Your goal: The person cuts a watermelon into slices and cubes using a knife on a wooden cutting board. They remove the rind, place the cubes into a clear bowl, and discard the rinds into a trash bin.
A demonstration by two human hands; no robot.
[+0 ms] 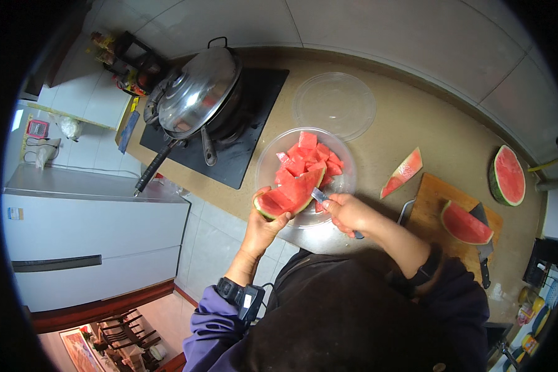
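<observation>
My left hand [265, 225] grips a watermelon wedge [290, 195] by its rind, tilted over a clear round bowl [265, 162]. Chunks of red watermelon flesh [307, 153] are heaped in that bowl. In my right hand [348, 211] is a small knife [320, 194] with a dark handle. Its blade lies against the wedge's rind side, and the tip is hard to make out. Behind the bowl, a clear round lid [334, 106] rests flat on the counter. A cut rind piece [402, 173] with some flesh on it lies to the right.
On the right, a wooden cutting board [428, 204] carries another watermelon wedge [465, 224] and a large kitchen knife [484, 253]. A cut watermelon portion [509, 176] sits near the wall. At left, a lidded wok [200, 93] stands on the black cooktop [260, 111], its handle jutting past the counter edge.
</observation>
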